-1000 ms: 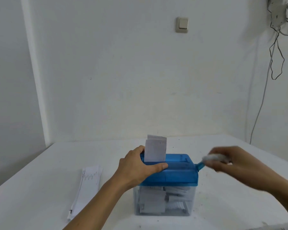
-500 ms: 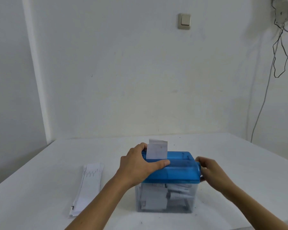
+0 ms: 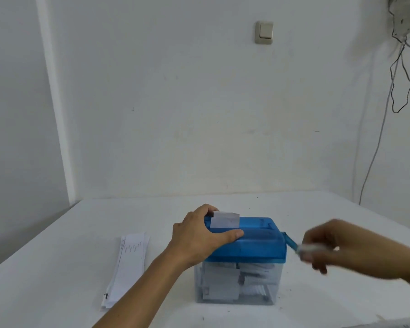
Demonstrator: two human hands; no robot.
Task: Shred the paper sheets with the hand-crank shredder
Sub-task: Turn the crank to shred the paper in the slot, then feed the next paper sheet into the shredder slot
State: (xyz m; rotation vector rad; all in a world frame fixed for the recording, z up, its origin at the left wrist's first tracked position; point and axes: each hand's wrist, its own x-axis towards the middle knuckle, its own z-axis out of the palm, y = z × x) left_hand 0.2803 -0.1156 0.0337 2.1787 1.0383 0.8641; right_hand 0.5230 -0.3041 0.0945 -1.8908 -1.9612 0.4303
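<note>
We grip the shredder [image 3: 253, 245] mid-table with our left hand [image 3: 199, 237] and pinch its crank [image 3: 310, 248] with our right hand [image 3: 341, 247], one sheet [image 3: 224, 220] nearly through, shreds in the bin [image 3: 258, 290], a stack [image 3: 128, 263] waiting left.

One shredder [image 3: 258, 242], one paper stack [image 3: 128, 263], two hands [image 3: 199, 235] [image 3: 341, 247]

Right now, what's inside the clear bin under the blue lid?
White paper pieces and strips lie in the bin, seen through its clear wall. The lid hides its own inside and the sheet's lower end.
</note>
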